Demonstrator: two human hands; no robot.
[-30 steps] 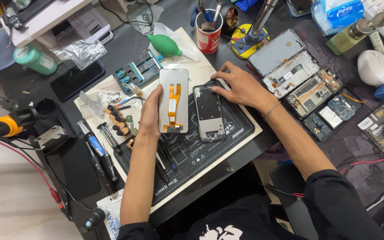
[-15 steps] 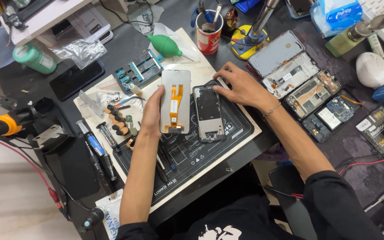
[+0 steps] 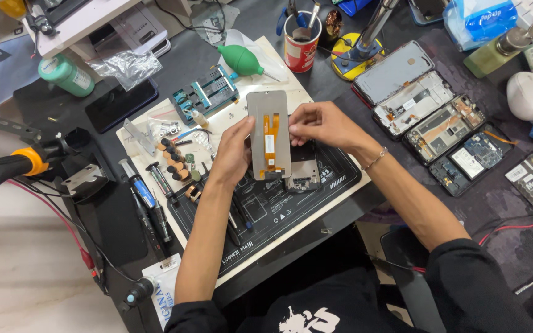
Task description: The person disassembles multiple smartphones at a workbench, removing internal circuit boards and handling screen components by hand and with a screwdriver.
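The left hand (image 3: 232, 154) and right hand (image 3: 319, 123) pinch the grey display panel (image 3: 269, 132) by its edges above the phone body (image 3: 303, 169) near the mat's middle. Its orange flex cable (image 3: 271, 145), seemingly loose, could crease or tear if twisted.

Left hand (image 3: 232, 154): forearm reaching up from lower frame, palm turned inward, fingers extended, thumb up. Right hand (image 3: 322, 123): arm angled in from lower right, wrist bent, fingers curled in pinch.
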